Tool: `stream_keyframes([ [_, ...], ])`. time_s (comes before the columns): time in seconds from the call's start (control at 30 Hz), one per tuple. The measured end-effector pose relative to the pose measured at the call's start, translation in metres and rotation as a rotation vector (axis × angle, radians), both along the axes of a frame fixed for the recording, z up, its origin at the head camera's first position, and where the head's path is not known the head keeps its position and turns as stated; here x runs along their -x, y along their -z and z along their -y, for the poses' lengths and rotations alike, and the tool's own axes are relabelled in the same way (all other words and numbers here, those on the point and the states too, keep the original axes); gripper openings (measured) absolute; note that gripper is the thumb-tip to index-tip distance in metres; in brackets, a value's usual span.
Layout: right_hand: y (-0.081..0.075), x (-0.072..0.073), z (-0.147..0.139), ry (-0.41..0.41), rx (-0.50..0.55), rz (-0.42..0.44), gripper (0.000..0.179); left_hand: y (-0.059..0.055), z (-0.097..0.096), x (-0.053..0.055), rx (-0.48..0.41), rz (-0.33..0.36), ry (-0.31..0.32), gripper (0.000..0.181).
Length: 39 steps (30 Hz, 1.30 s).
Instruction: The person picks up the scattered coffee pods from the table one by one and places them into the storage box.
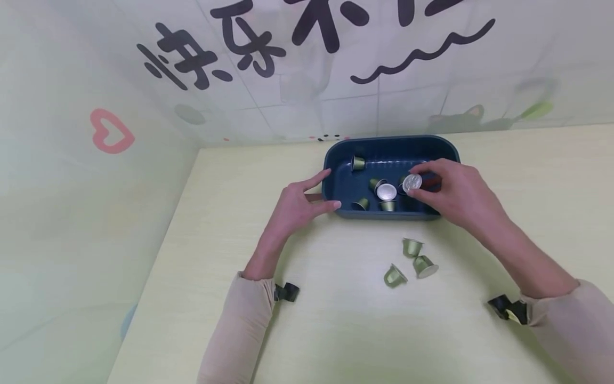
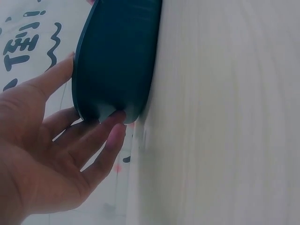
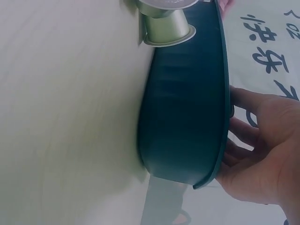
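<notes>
Your right hand (image 1: 455,186) is pinching a capsule (image 1: 412,183) over the tray (image 1: 388,215), right of frame center, left hand (image 1: 297,205) just spread against it, so a loose pinch could drop it onto the other capsules (image 1: 386,192), tbh.

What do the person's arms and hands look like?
Plain beige fabric left sleeve and matching right sleeve. A small, angular black device sits at the left cuff, another at the right. Left hand and right hand are ungloved.
</notes>
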State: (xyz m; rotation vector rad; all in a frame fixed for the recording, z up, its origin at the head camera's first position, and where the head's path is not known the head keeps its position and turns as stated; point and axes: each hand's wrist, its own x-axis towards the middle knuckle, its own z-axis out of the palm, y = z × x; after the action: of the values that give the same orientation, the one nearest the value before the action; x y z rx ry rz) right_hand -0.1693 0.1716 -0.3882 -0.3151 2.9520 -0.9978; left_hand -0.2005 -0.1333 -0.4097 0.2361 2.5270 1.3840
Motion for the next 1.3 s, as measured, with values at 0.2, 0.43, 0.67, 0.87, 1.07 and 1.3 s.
stream_keyframes([
  [0.2,0.001,0.006,0.004,-0.02,0.001,-0.005,0.036,-0.001,0.0,0.001,-0.011,0.009,-0.011,0.072],
  [0.43,0.003,0.012,0.009,-0.029,-0.019,0.03,0.038,0.0,0.0,0.002,-0.016,0.023,-0.02,0.072],
  [0.67,0.006,0.016,0.013,-0.032,-0.026,0.044,0.038,0.0,0.001,0.0,-0.016,0.038,-0.034,0.072],
  [0.87,0.008,0.019,0.014,-0.027,-0.039,0.005,0.036,0.001,0.001,0.0,-0.001,0.025,-0.026,0.072],
  [1.07,0.008,0.022,0.014,-0.022,-0.026,-0.008,0.034,0.002,0.002,0.001,-0.005,0.028,-0.031,0.072],
  [1.3,0.01,0.024,0.016,-0.011,-0.026,0.033,0.033,0.003,0.001,0.001,-0.004,0.037,-0.031,0.071],
])
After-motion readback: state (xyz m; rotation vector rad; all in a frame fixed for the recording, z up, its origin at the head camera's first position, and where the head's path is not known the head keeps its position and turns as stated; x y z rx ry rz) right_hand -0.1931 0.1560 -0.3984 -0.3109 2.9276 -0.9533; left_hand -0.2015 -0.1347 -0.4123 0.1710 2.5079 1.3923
